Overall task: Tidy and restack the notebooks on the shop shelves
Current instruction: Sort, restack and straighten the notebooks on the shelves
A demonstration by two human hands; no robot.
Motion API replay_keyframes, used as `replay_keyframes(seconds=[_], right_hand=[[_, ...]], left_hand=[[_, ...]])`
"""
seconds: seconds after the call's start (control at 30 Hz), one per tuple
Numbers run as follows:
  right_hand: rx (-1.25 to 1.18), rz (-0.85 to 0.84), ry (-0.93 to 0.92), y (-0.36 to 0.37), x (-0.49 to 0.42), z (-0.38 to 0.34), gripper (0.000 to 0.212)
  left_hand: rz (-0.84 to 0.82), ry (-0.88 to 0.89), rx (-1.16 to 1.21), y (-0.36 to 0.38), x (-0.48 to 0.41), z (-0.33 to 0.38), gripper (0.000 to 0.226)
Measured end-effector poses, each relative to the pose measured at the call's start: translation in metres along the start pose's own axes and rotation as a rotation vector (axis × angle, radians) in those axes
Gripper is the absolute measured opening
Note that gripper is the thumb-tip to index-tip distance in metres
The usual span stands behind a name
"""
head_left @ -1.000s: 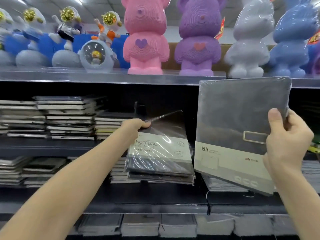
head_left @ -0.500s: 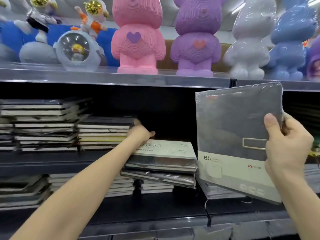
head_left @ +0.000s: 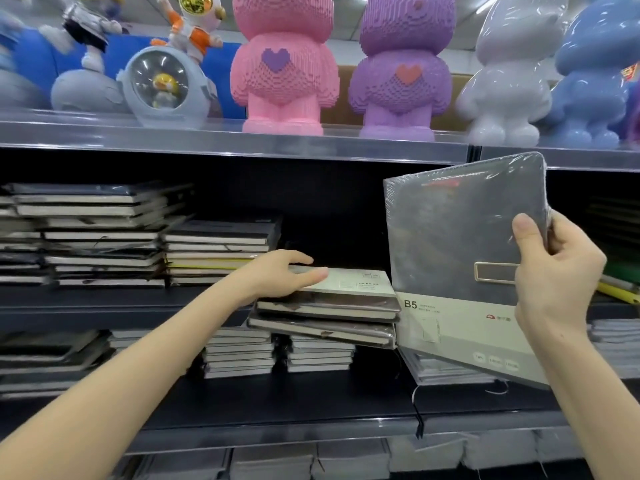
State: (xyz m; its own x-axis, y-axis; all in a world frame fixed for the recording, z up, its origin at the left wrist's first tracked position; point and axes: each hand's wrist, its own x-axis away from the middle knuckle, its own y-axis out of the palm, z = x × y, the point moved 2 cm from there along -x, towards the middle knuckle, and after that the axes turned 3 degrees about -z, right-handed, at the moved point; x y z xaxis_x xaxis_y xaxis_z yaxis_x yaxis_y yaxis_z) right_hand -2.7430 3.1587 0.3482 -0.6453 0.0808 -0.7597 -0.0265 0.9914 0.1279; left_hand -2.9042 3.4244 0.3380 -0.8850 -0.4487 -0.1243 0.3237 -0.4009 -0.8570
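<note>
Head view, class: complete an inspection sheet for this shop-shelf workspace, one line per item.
surface: dark shelves carrying notebook stacks.
job's things: wrapped grey B5 notebook, held upright; small wrapped pile, tilted on the lower stacks.
clutter: uneven stacks at left, edges out of line.
grips: left hand rests flat on the pile, fingers straight; right hand grips the B5 notebook's right edge.
cables: nothing seen.
surroundings: pink bear, purple bear and astronaut lamp on the top shelf.
</note>
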Motion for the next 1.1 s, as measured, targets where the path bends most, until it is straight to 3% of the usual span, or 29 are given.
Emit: replay_keyframes(seconds=[0.13,0.27,0.33,0.87,1.1], right_hand=[[0.020,-0.012,-0.002,-0.001,0.002,-0.003,0.021],[0.045,-0.004,0.003,-0.002,0.004,-0.002,0.018],[0.062,0.002,0.012,-0.002,0.005,0.000,0.019],[0.200,0.058,0.056,-0.016,0.015,0.009,0.015],[0.036,-0.004,0.115,-0.032,0.025,0.010,0.022]], left_hand=[[0.098,0.225,-0.089,0.012,0.035,0.011,0.066],[0.355,0.559,-0.506,0.042,0.041,0.009,0.072],[0.445,0.637,-0.604,0.057,0.029,0.003,0.069],[0.614,0.530,-0.558,0.075,-0.041,0.017,0.062],[0.592,0.435,-0.523,0.077,-0.057,0.021,0.069]])
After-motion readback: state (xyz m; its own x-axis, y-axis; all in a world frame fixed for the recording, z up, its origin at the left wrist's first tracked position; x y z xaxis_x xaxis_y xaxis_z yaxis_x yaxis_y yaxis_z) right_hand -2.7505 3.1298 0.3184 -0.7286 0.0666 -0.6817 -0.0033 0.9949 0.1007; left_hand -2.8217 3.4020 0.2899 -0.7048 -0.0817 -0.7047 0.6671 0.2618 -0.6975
